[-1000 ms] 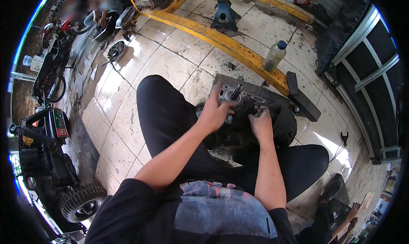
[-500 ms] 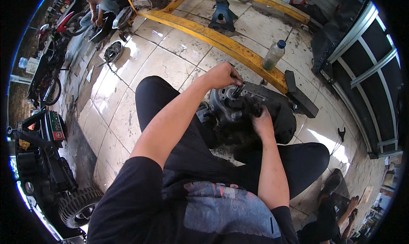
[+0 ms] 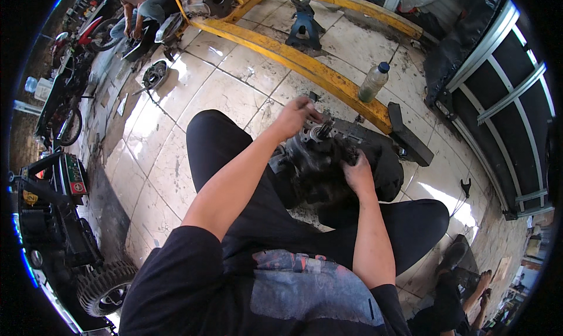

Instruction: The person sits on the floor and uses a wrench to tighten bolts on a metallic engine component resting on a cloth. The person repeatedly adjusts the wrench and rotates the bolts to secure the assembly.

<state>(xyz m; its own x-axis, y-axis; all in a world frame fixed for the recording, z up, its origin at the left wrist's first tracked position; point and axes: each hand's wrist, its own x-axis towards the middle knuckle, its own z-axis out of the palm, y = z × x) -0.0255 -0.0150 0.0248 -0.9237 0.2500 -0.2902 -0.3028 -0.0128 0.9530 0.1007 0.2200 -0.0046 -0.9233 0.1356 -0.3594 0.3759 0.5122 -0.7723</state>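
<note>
A dark, grimy metal housing point(image 3: 311, 177) sits between my bent legs, with a ringed bearing and upright shaft point(image 3: 321, 130) on its top face. My left hand point(image 3: 293, 117) is just left of and above the shaft, fingertips pinched; whatever they hold is too small to make out. My right hand point(image 3: 358, 170) has its fingers curled on a small dark part point(image 3: 352, 155) at the right side of the housing; its exact shape is hidden.
Beyond the housing are a yellow steel frame point(image 3: 281, 48), bottle point(image 3: 372, 83) and jack stand point(image 3: 302, 31). Co-workers sit at upper left point(image 3: 138, 16) and lower right point(image 3: 457, 277). A vehicle wheel point(image 3: 105, 286) is at left, a metal-framed panel point(image 3: 498, 113) at right.
My left hand went from beside the bearing up to the shaft's top, then shifted slightly left, away from it. My right hand stays at the housing's right side.
</note>
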